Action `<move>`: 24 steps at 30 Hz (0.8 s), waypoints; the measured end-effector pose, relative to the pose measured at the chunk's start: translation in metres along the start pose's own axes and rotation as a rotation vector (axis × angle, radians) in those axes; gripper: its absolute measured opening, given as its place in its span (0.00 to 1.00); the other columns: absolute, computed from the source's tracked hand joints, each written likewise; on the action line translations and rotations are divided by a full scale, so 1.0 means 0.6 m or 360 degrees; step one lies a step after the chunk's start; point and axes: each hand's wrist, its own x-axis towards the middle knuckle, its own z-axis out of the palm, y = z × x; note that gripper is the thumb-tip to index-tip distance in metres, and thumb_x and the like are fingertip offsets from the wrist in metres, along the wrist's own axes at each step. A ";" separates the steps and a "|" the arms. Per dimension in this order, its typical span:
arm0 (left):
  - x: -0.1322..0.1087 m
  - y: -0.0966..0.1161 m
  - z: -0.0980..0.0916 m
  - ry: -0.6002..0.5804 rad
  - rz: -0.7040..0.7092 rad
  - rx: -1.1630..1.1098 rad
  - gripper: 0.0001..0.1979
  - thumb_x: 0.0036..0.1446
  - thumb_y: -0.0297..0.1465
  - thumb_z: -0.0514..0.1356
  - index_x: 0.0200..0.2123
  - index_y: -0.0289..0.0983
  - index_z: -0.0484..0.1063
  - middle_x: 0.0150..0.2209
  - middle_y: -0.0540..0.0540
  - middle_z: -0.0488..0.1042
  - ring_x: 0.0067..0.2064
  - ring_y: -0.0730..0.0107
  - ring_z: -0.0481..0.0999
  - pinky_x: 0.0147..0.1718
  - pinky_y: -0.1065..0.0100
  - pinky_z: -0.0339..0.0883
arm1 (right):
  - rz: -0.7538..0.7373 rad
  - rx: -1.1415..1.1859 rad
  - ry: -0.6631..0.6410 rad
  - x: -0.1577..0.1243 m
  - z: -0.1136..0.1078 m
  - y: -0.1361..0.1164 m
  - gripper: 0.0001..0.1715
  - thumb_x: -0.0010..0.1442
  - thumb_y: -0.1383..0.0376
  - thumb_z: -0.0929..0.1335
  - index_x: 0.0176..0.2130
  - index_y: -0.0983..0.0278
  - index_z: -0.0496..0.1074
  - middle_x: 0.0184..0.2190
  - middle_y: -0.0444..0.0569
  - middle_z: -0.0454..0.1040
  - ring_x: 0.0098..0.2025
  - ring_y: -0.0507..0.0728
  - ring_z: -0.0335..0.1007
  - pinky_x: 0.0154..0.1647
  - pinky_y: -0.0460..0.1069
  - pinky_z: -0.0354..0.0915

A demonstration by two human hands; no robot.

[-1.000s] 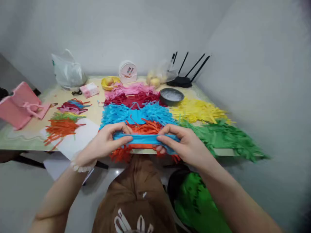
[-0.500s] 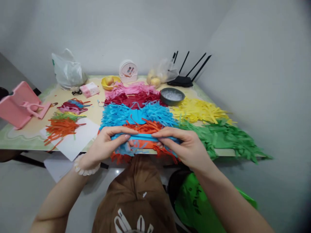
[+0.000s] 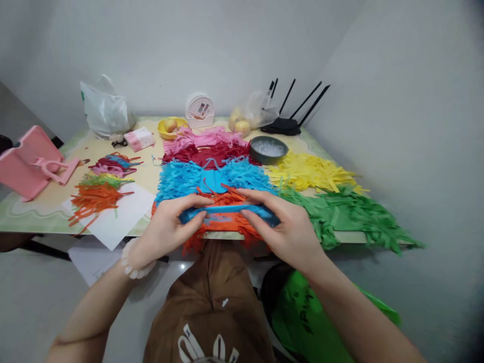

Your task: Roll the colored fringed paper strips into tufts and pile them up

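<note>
Between my two hands a blue strip of fringed tissue paper stretches level, folded or rolled along its length. My left hand pinches its left end between thumb and fingers. At the right end, my right hand grips it the same way. Below it lies orange fringed paper at the table's front edge. Just beyond are blue fringed paper, dark red fringe and pink fringe. Parts of the blue strip are hidden by my fingers.
Green fringe and yellow fringe spread to the right, beside a grey bowl. A black router stands behind. Orange paper tassels, a white sheet and a pink stand are on the left.
My fingers have shifted their hold on the blue strip, and my right fingers are more raised and spread. Its loose fringe ends hang less over the orange paper.
</note>
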 end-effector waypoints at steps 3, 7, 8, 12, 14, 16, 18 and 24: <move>0.001 0.001 0.003 0.0032 -0.0026 0.0123 0.05 0.60 0.25 0.60 0.37 0.36 0.75 0.35 0.48 0.80 0.35 0.72 0.78 0.36 0.73 0.67 | 0.0025 -0.0054 0.0004 0.000 0.002 -0.002 0.07 0.61 0.70 0.68 0.39 0.62 0.76 0.37 0.48 0.81 0.41 0.57 0.78 0.43 0.49 0.71; 0.006 0.007 0.001 0.0022 -0.0166 -0.0261 0.03 0.59 0.28 0.61 0.32 0.35 0.71 0.30 0.48 0.79 0.32 0.71 0.78 0.33 0.72 0.69 | 0.0308 0.0215 -0.0026 0.004 0.000 -0.006 0.02 0.59 0.68 0.69 0.33 0.62 0.74 0.31 0.46 0.80 0.33 0.55 0.78 0.34 0.47 0.71; 0.007 0.008 0.001 0.0008 -0.0229 -0.0441 0.04 0.59 0.29 0.62 0.32 0.35 0.70 0.29 0.49 0.79 0.32 0.71 0.78 0.33 0.71 0.70 | 0.0382 0.0343 -0.0044 0.004 0.000 -0.006 0.02 0.59 0.67 0.70 0.33 0.62 0.74 0.31 0.46 0.81 0.33 0.55 0.78 0.34 0.47 0.71; 0.007 0.006 0.003 0.0014 -0.0467 -0.1004 0.04 0.58 0.28 0.63 0.36 0.34 0.75 0.28 0.48 0.79 0.29 0.72 0.79 0.32 0.71 0.74 | 0.0508 0.0751 -0.0050 0.004 0.005 -0.002 0.07 0.59 0.66 0.70 0.38 0.62 0.79 0.31 0.47 0.83 0.33 0.56 0.81 0.35 0.48 0.75; 0.006 0.001 0.006 0.0028 -0.0515 -0.1169 0.05 0.57 0.27 0.64 0.37 0.33 0.79 0.29 0.47 0.80 0.29 0.72 0.79 0.32 0.71 0.74 | 0.0521 0.0842 -0.0021 0.003 0.009 0.003 0.09 0.59 0.66 0.70 0.38 0.61 0.81 0.30 0.47 0.83 0.32 0.56 0.81 0.35 0.48 0.77; 0.005 -0.004 0.010 0.0038 -0.0537 -0.1315 0.06 0.56 0.26 0.65 0.37 0.34 0.82 0.29 0.46 0.81 0.28 0.73 0.78 0.32 0.72 0.73 | 0.0524 0.0912 0.0011 0.002 0.012 0.008 0.08 0.58 0.66 0.71 0.36 0.60 0.82 0.30 0.47 0.83 0.32 0.56 0.81 0.35 0.49 0.77; 0.006 -0.007 0.014 0.0055 -0.0546 -0.1421 0.06 0.54 0.25 0.66 0.35 0.35 0.83 0.28 0.45 0.81 0.27 0.73 0.77 0.31 0.72 0.73 | 0.0499 0.0965 0.0030 0.003 0.015 0.012 0.08 0.56 0.68 0.71 0.32 0.60 0.82 0.29 0.46 0.83 0.31 0.56 0.81 0.35 0.49 0.77; 0.005 -0.015 0.019 0.0109 -0.0488 -0.1335 0.04 0.52 0.29 0.67 0.29 0.34 0.82 0.26 0.45 0.79 0.27 0.70 0.77 0.31 0.68 0.73 | 0.0358 0.0888 0.0052 0.005 0.020 0.022 0.11 0.54 0.71 0.68 0.29 0.61 0.81 0.28 0.46 0.82 0.31 0.55 0.79 0.33 0.48 0.75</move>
